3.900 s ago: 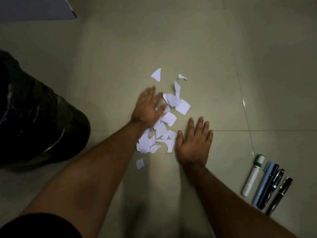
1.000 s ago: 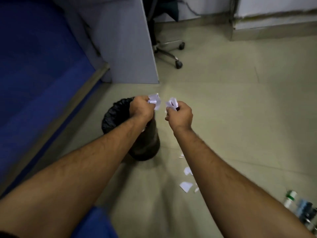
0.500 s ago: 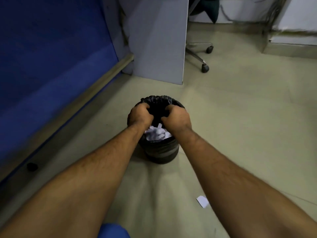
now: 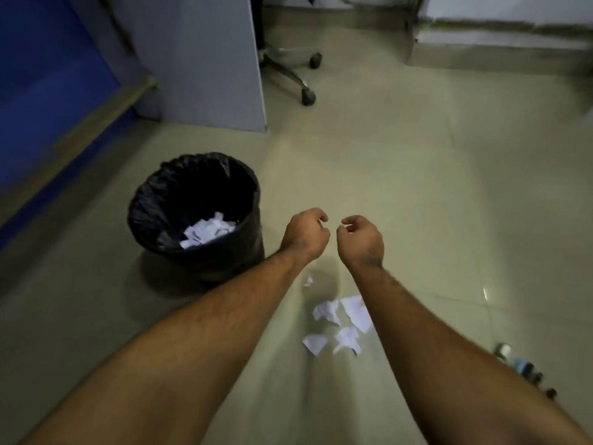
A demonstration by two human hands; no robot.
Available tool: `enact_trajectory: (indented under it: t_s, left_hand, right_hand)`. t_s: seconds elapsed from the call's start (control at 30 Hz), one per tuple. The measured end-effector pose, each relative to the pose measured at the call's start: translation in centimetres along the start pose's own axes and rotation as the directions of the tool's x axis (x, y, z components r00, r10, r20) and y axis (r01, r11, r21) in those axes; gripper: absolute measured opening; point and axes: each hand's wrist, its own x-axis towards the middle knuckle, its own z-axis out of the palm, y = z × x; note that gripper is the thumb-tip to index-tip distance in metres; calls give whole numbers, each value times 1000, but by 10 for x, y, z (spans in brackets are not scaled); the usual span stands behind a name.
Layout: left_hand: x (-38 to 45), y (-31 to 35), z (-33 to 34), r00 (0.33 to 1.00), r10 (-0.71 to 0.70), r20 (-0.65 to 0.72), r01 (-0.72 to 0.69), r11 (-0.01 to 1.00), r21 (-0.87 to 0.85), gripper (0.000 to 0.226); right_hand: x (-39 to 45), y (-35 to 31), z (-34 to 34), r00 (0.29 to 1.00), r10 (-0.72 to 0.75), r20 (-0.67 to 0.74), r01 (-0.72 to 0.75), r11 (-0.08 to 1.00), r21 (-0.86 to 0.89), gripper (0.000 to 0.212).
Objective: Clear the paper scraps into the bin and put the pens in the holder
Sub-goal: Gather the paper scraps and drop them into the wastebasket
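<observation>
Black plastic lines the round bin (image 4: 160, 200), which stands on the tiled floor (image 4: 417, 203) just to the left of the left hand (image 4: 305, 234); white paper scraps (image 4: 207, 232) lie in its bottom. Both hands hang above the floor, close together but apart, with fingers loosely curled and nothing held in either. The right hand (image 4: 362, 240) sits just right of the left one. Below the hands, between the two forearms, more paper scraps on the floor (image 4: 345, 319) lie scattered, one small piece nearer the wrists. Far to the lower right of the right hand, beside its forearm, the pens (image 4: 526, 369) lie in a blurred row. Beyond the hands stand a grey panel (image 4: 205, 59) and the wheeled base of an office chair (image 4: 301, 78).
</observation>
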Motion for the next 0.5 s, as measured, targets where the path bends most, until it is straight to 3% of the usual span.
enact_trajectory:
  t_s: [0.13,0.2,0.3,0.37,0.5]
  left_hand:
    - [-20,-38,78,947,-33,318,-73,946,315,64]
    - [-19,-54,96,925,-82,370,-94,897,432,77]
    - [-13,-74,111,918,-187,349,-2,880,475,89]
    - [-13,-82,121,911,-208,357,-5,859,513,97]
    - [-41,-91,127,880,31,474,-233,897,375,112]
  right_hand:
    - [-5,112,1,970,107,218,1,897,-441,56]
    - [-5,143,3,962,79,261,71,852,-519,67]
    - [8,165,11,951,18,310,173,798,-577,85]
    - [13,168,17,922,-27,386,260,780,-568,82]
    - [-15,173,22,834,-201,514,442,802,-403,61]
